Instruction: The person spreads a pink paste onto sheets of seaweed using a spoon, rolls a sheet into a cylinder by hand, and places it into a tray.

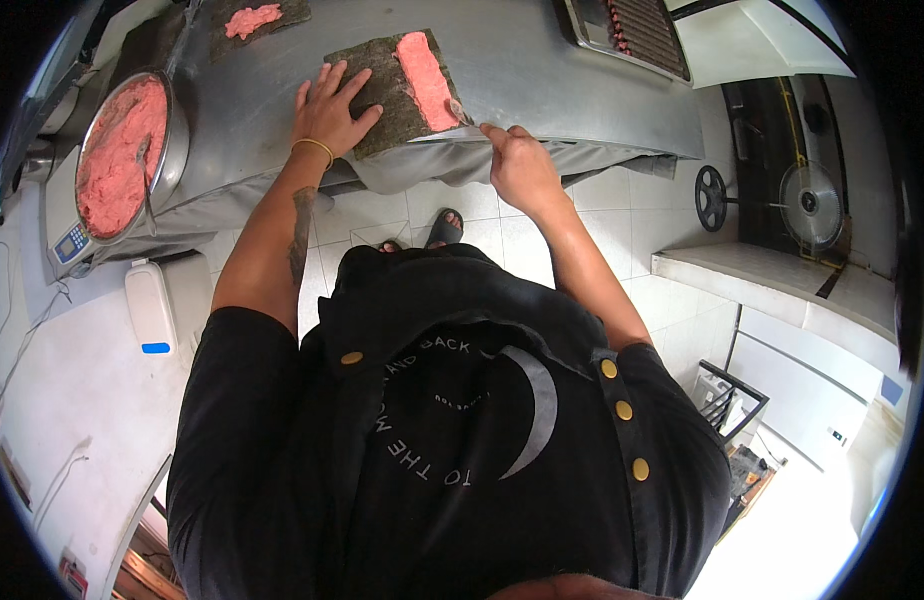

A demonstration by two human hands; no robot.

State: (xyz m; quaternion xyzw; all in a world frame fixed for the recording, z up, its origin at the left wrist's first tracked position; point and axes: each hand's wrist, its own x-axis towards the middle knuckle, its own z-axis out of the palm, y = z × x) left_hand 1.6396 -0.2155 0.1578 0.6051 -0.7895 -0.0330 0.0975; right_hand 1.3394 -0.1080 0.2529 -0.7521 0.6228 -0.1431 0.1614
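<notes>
The left hand (334,108) lies open and palm down, fingers spread, at the 9 o'clock side of a dark green sheet (394,112) (a thin yellow band (314,147) circles the wrist behind it). The right hand (525,165), at about 4 o'clock from the sheet's middle, is closed around the handle of a small metal spreader (460,110). The spreader's far end meets the lower end of a strip of pink paste (425,75), which runs lengthwise along the sheet's 3 o'clock side; the rest of the sheet that shows is bare. The sheet lies flat near the close edge of the metal surface (522,62).

Farther out, at 10 o'clock from that sheet, a second dark sheet (227,42) carries a rough lump of pink paste (253,20). Between 8 and 9 o'clock stands a round metal bowl (175,155) filled with pink mixture (117,150), a long-handled utensil (147,180) leaning in it. A scale (70,243) with a small display shows just beside the bowl (whether the bowl rests on it, I cannot tell). Between 2 and 3 o'clock, near the surface's far right end, sits a metal tray (637,65) with a row of dark, red-tipped strips (634,30). Beyond the surface, between 3 and 4 o'clock, stands a round fan (812,205).
</notes>
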